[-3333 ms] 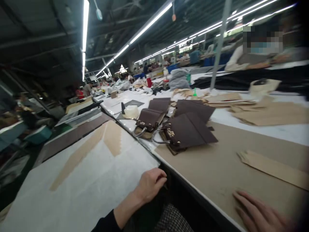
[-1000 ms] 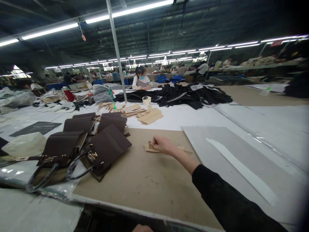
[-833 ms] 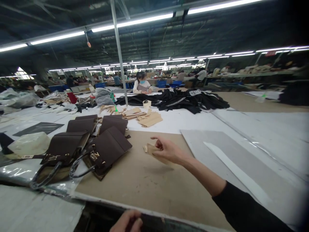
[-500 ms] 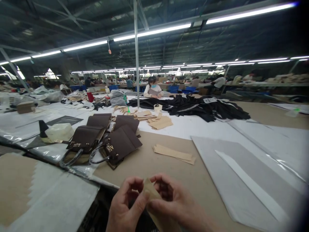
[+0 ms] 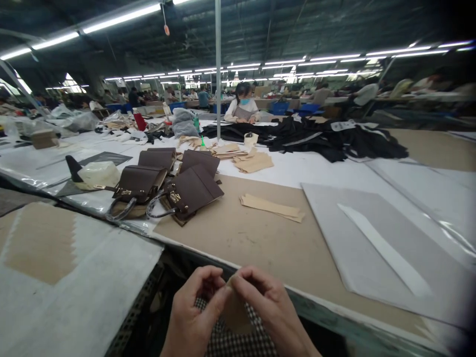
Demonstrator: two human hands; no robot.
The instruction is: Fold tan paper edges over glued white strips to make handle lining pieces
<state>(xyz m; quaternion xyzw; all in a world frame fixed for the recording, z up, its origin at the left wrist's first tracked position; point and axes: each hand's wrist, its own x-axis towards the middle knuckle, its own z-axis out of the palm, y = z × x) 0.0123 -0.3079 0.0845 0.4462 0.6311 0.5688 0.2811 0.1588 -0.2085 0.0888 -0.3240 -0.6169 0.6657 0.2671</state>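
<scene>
A tan piece of thin material (image 5: 237, 311) hangs between my two hands, over checked cloth at my lap. My left hand (image 5: 199, 310) pinches its upper edge with thumb and fingers. Right beside it, my right hand (image 5: 266, 305) grips the same edge, so the fingertips of both hands nearly meet and cover the top of the piece. Both hands are just off the table's front edge. Beyond them on the brown table covering lie a few flat tan strips (image 5: 271, 207).
Dark brown handbags (image 5: 193, 191) lie left of centre, near a whitish container (image 5: 98, 174). Stacked tan pieces (image 5: 255, 161) and a black fabric pile (image 5: 334, 139) are farther back, by a pole (image 5: 218, 74). A grey board (image 5: 372, 238) lies right. A person (image 5: 242, 106) sits opposite.
My view has tilted down and shifted, so the table's front edge shows. The hands have drawn closer together at the tan piece's top edge, and the piece now hangs below them.
</scene>
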